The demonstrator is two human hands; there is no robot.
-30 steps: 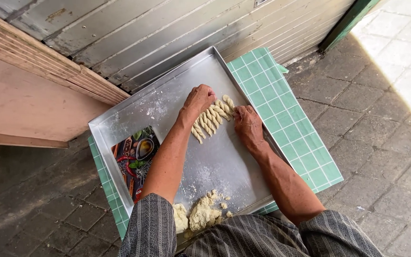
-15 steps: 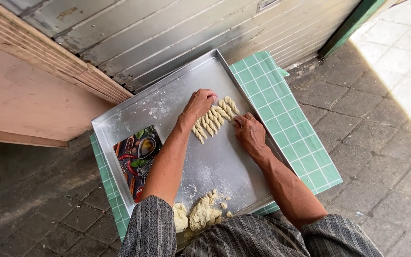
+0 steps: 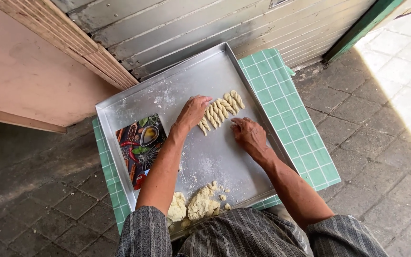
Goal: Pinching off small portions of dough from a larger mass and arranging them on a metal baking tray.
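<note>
A large metal tray dusted with flour rests on a green checked cloth on the ground. A row of several twisted dough sticks lies in its middle. My left hand rests palm down at the left end of the row, touching the nearest sticks. My right hand lies flat on the tray just below the row's right end, fingers near the sticks. Neither hand is holding anything that I can see. Lumps of raw dough sit at the tray's near edge.
A small printed cutting board with pictures of spices lies in the tray's left part. A corrugated metal shutter and a wooden panel stand behind the tray. Grey paving stones surround the cloth.
My right hand has slid down and away from the dough sticks toward me. My left hand stays at the row's left end. The view has shifted slightly.
</note>
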